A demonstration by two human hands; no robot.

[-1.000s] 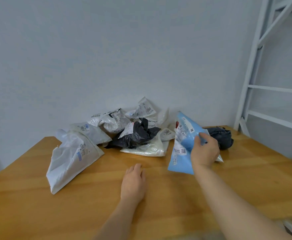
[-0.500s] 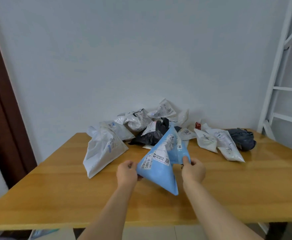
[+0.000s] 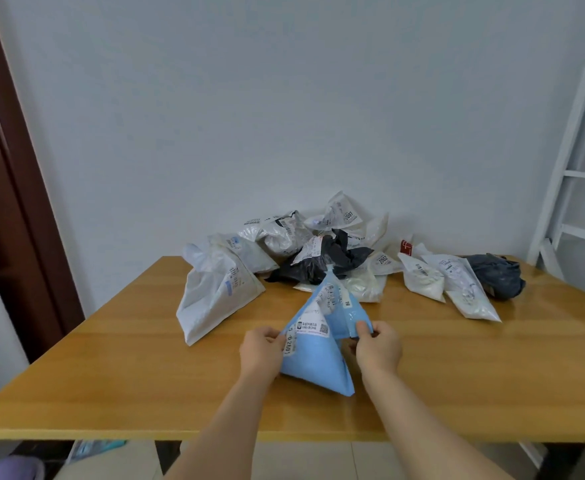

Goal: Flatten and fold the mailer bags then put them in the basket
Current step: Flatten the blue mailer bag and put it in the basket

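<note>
Both hands held one blue mailer bag (image 3: pixel 313 355) just above the worktop (image 3: pixel 111 375), near its front edge. The left hand (image 3: pixel 261 349) pinched its left edge and the right hand (image 3: pixel 377 348) pinched its right edge, probably to pull it flat. The rest lay heaped by the wall: about nine light bags (image 3: pixel 214 292) and two dark bags (image 3: pixel 329 263). I saw no basket.
</note>
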